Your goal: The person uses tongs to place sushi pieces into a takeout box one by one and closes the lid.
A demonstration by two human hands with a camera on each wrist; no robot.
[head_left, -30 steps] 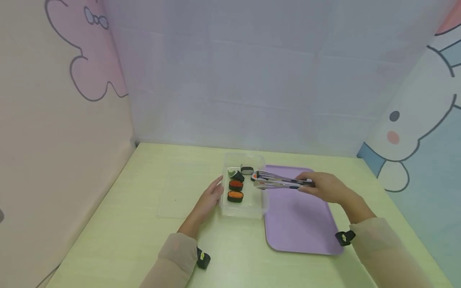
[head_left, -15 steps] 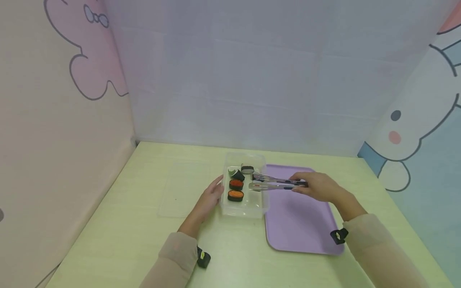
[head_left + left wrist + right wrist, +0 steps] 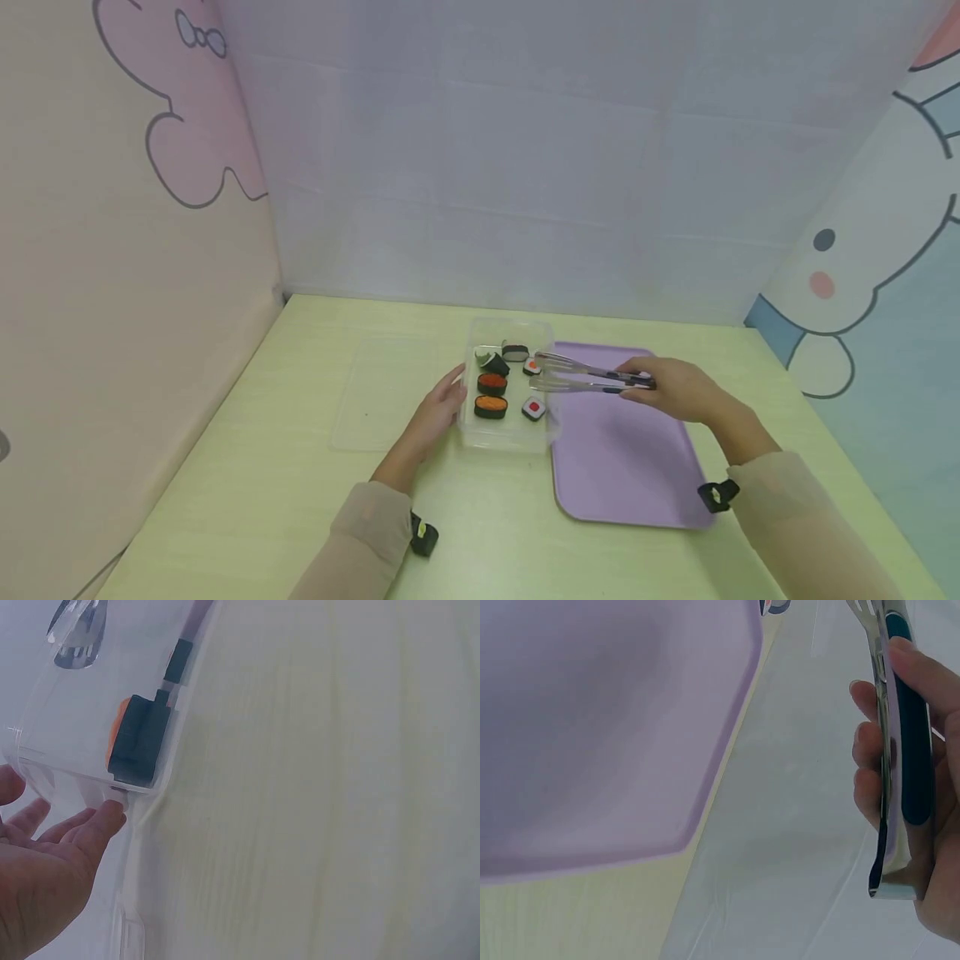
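Observation:
My left hand (image 3: 437,414) touches the outer left wall of a clear plastic box (image 3: 502,442), its fingers lying against the side. Inside the box sit an orange-topped sushi (image 3: 491,407), a red-topped one (image 3: 492,383), a dark seaweed-wrapped piece with green (image 3: 493,363) and a white piece with a dark band (image 3: 515,352). Two sushi rolls lie on the right: an orange-centred roll (image 3: 532,367) and a red-centred roll (image 3: 534,408). With my right hand (image 3: 675,389) I grip metal tongs (image 3: 585,383), their ends parted over the box's right side. Nothing shows between the tips.
A lilac tray (image 3: 630,467) lies right against the box, partly beneath my right arm. To the left, a flat clear lid (image 3: 382,396) rests on the pale wooden table (image 3: 480,542). Curtained walls (image 3: 480,167) close off the back and sides.
The tongs moved left over the box, then back right with their tips apart. The red-centred roll now shows at the box's front right, where none showed a second ago. My left hand stayed put.

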